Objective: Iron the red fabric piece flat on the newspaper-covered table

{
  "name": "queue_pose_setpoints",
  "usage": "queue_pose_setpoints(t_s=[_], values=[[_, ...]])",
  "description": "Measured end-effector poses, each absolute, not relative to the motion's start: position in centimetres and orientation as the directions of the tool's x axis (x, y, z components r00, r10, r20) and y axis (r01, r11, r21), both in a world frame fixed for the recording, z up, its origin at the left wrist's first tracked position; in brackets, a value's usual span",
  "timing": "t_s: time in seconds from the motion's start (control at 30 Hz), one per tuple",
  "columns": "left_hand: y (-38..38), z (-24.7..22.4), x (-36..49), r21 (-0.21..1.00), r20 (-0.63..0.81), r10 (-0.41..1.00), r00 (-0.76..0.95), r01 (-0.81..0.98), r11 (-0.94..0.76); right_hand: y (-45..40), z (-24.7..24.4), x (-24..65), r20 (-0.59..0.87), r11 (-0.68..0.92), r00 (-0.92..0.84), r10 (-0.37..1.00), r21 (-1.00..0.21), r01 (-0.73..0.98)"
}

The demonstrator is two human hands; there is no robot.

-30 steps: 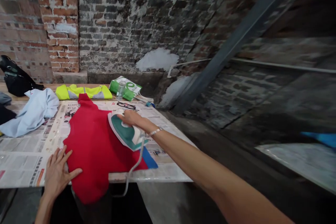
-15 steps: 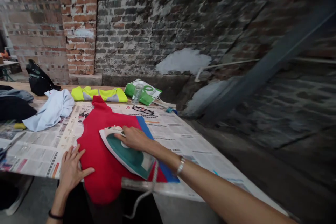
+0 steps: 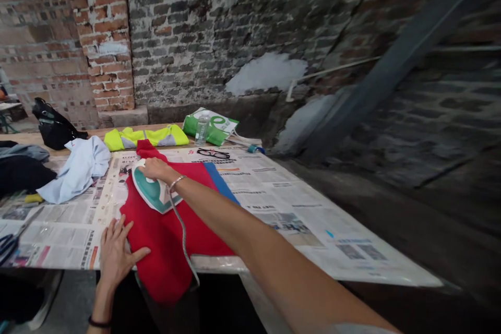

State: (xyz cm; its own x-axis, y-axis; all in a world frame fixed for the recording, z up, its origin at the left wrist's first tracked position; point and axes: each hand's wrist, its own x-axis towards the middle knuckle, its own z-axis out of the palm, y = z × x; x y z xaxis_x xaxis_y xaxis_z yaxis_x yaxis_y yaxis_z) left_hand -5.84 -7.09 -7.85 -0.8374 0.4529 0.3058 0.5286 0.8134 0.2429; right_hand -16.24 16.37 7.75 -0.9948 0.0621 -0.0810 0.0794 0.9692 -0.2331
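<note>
A red cloth piece (image 3: 160, 250) with a blue strip (image 3: 222, 183) along its right side lies on the newspaper-covered table (image 3: 282, 203), its lower end hanging over the front edge. My right hand (image 3: 155, 169) is wrapped round the handle of a green and white iron (image 3: 151, 191), which rests on the upper left part of the red cloth. The iron's cord runs down across the cloth. My left hand (image 3: 117, 253) lies with fingers spread on the cloth's left edge, near the table's front edge.
Scissors (image 3: 11, 242) and a light blue cloth (image 3: 80, 169) lie at the left, with dark clothes and a black bag (image 3: 55, 125) beyond. Along the back are a yellow vest (image 3: 148, 137), a clear bottle (image 3: 202, 129), a green-white bag (image 3: 223, 128) and glasses (image 3: 213, 154).
My right hand has moved the iron up and to the left over the red cloth. My left hand stays spread at the cloth's left edge. The camera view has shifted slightly.
</note>
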Motion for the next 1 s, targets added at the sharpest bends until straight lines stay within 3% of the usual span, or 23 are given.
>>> queue_pose_setpoints(t_s=[0.2,0.47,0.83,1.0], values=[[-7.2,-8.1,-5.8,0.235,0.329,0.463,-0.823,0.547,0.804,18.9,6.7,-7.1,-0.166,0.991,-0.986,-0.001,-0.131,0.021],[-7.2,-8.6,-5.9,0.263,0.309,0.420,-0.853,0.501,0.825,24.7,7.9,0.5,-0.293,0.952,-0.907,-0.304,-0.119,-0.281],[-7.6,-9.3,-7.5,0.265,0.463,0.373,-0.804,0.527,0.807,18.9,7.4,-4.8,-0.099,0.929,-0.925,-0.366,-0.097,-0.357],[-7.8,-9.3,-7.9,0.257,0.455,0.377,-0.807,0.524,0.812,19.7,7.3,-3.6,-0.103,0.956,-0.955,-0.279,-0.124,-0.266]])
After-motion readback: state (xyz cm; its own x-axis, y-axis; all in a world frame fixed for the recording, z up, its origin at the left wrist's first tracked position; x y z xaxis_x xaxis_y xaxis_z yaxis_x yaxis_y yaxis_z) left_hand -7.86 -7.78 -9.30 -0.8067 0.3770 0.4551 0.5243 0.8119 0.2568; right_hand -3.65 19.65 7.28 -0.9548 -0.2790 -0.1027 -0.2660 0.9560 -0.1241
